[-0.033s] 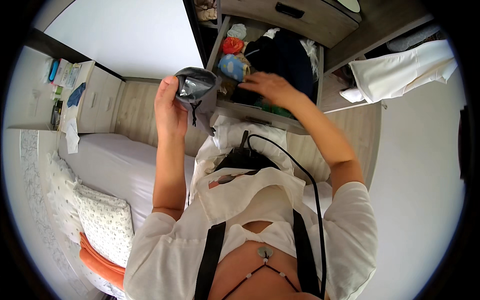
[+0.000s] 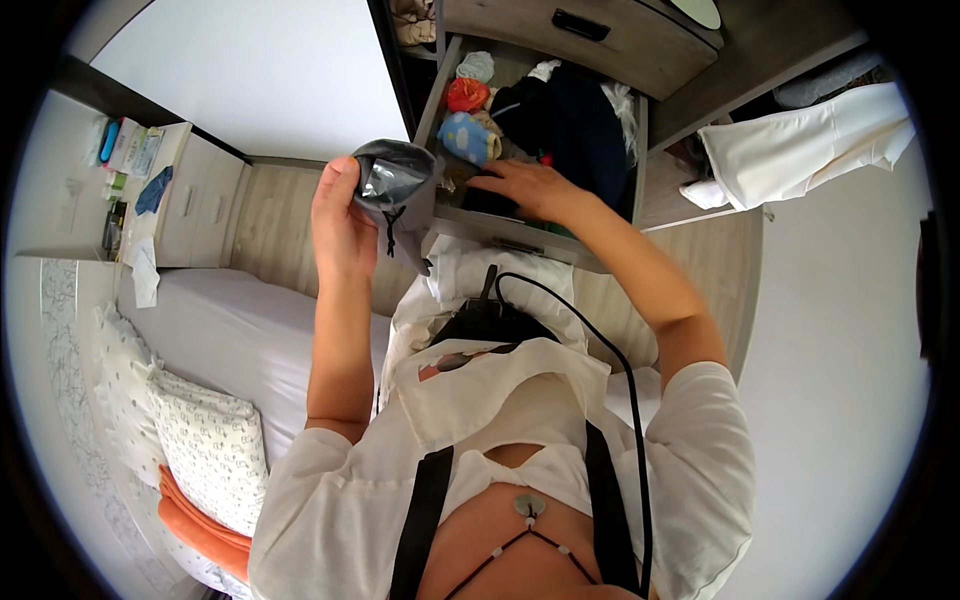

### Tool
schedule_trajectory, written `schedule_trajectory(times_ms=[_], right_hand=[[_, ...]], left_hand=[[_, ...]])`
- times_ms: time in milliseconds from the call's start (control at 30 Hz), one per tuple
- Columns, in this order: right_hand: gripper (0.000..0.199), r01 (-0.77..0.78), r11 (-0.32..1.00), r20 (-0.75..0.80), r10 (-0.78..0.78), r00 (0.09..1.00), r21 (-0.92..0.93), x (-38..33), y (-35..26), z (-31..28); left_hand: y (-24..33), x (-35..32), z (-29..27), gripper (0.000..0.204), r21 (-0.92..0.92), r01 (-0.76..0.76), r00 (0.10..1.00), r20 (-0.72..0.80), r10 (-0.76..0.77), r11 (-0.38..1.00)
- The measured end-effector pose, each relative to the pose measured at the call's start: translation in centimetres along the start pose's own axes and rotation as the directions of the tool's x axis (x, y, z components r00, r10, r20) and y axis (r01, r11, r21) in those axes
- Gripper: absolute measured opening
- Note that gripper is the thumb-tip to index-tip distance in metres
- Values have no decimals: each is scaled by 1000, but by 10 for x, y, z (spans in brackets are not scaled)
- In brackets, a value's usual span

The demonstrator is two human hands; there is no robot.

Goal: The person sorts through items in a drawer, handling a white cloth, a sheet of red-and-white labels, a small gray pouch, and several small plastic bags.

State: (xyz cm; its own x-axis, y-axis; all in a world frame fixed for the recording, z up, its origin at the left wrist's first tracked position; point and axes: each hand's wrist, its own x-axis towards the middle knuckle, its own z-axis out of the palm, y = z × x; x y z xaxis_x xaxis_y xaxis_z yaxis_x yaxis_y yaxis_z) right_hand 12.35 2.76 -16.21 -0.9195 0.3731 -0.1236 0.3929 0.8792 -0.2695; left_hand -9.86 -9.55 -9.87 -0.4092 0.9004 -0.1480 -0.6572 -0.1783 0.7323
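My left hand (image 2: 341, 210) is closed on the rim of a grey drawstring pouch (image 2: 423, 190). The pouch's mouth gapes upward, showing a shiny silvery lining or packet inside, and a black cord hangs from it. My right hand (image 2: 530, 190) reaches into an open drawer (image 2: 480, 222), just behind its front panel. Its fingers are stretched out and apart over dark cloth, with nothing visible in them. Beside the fingertips lies a light blue patterned rolled cloth (image 2: 463, 138). Beyond it are a red bundle (image 2: 467, 95) and a pale grey bundle (image 2: 476, 67). Dark navy clothing (image 2: 575, 130) fills the drawer's right part.
Above the open drawer is a closed wooden drawer (image 2: 570, 45). White garments (image 2: 800, 145) hang at the right. A bed (image 2: 250, 320) with patterned pillows (image 2: 205, 440) and an orange cloth (image 2: 205, 525) stands at the left. A black cable (image 2: 610, 345) runs down my front.
My right hand has shifted slightly nearer to me and to the left within the drawer. A small red spot among the dark clothing now shows beyond it. The pouch stays in my left hand.
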Motion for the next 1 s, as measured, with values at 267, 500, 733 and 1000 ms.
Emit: schedule_trajectory(times_ms=[267, 500, 733, 1000], right_hand=[[65, -107, 934, -86, 144, 986, 340, 22, 41, 15], [82, 30, -43, 15, 782, 622, 999, 42, 68, -12], [69, -86, 709, -567, 624, 537, 700, 61, 50, 1], [56, -232, 970, -279, 243, 929, 73, 55, 34, 1]], left_hand=[[-1, 3, -2, 8, 2, 16, 1000, 0, -16, 1000], [-2, 7, -8, 7, -20, 16, 1000, -3, -16, 1000], [-5, 8, -9, 7, -40, 29, 1000, 5, -29, 999], [-19, 11, -8, 8, 184, 145, 984, 74, -161, 972]])
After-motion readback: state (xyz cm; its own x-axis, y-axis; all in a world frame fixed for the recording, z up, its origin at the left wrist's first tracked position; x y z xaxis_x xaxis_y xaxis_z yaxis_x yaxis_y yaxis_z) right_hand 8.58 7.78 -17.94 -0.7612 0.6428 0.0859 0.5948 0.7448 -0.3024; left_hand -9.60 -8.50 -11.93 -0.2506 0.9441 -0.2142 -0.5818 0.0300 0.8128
